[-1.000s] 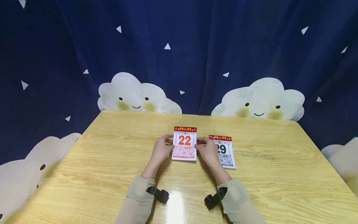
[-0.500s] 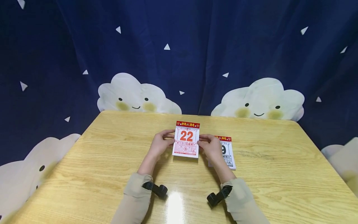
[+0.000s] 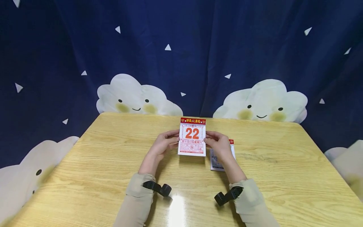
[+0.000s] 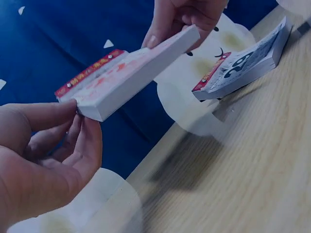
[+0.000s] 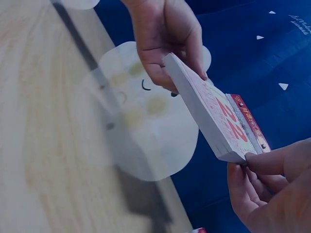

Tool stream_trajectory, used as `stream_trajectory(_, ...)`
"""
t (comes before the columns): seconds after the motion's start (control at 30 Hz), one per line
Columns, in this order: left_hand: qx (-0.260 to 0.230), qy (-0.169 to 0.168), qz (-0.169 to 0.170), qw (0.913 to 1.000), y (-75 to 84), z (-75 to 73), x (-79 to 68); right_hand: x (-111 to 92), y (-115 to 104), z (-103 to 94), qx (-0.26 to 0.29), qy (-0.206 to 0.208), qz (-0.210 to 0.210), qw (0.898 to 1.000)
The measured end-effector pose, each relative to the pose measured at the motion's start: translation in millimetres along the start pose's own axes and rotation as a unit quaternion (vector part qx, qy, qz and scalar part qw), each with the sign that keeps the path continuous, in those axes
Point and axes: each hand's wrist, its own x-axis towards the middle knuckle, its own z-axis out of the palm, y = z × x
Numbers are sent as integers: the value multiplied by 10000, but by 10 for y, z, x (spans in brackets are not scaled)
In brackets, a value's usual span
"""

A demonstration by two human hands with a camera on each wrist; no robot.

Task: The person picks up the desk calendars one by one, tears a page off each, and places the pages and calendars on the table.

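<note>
A thick tear-off calendar (image 3: 192,142) with a red header and a red 22 is held up off the table between both hands. My left hand (image 3: 163,144) pinches its left edge, thumb on the front and fingers behind. On the opposite edge, my right hand (image 3: 219,145) grips it the same way, as the right wrist view shows with the thumb (image 5: 267,162) on the printed face. A second tear-off calendar (image 4: 243,65), with a black 29, lies on the table to the right. In the head view the right hand and forearm cover much of it.
The pale wooden table (image 3: 113,157) reaches back to a dark blue curtain (image 3: 158,37) printed with smiling clouds and white triangles. Black wrist cameras (image 3: 157,187) are strapped on both sleeves. Glare shows on the table's near part.
Both hands have raised the 22 calendar off the table, shifting it slightly right and away from the person. The right hand now hides more of the 29 calendar, which stays on the table.
</note>
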Motion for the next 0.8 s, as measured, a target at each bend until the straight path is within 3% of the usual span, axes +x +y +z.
stream_trajectory(0.17,-304,-622,-136,9975,33,-12,-8,208,275,-63,225,-69,-336,9992)
stream_trajectory(0.27,-483,-975,-209,9938,32,-10,-12,9,-10,-69,169,-144,-361,9991)
stream_trajectory(0.37,-722,-1197,-230,9899,17,-9,-24,-104,-153,-70,108,-163,-459,9988)
stream_trajectory(0.47,-926,-1244,-215,9877,-1,-13,-35,-179,-242,-58,-422,-103,-588,9973)
stream_trajectory(0.57,-1015,-1233,-177,9870,-18,-17,-32,-250,-326,-39,-1186,131,-894,9888)
stream_trajectory(0.63,-1034,-1249,-133,9867,-24,-18,-26,-267,-338,-35,-1564,303,-1409,9771)
stream_trajectory(0.7,-1027,-1272,-93,9865,-29,-20,-17,-280,-347,-27,-1999,499,-2026,9573)
stream_trajectory(0.73,-1021,-1279,-78,9865,-30,-21,-14,-286,-347,-22,-2240,564,-2358,9439)
stream_trajectory(0.8,-1036,-1274,-71,9864,-31,-24,-10,-292,-346,-13,-2811,611,-3054,9077)
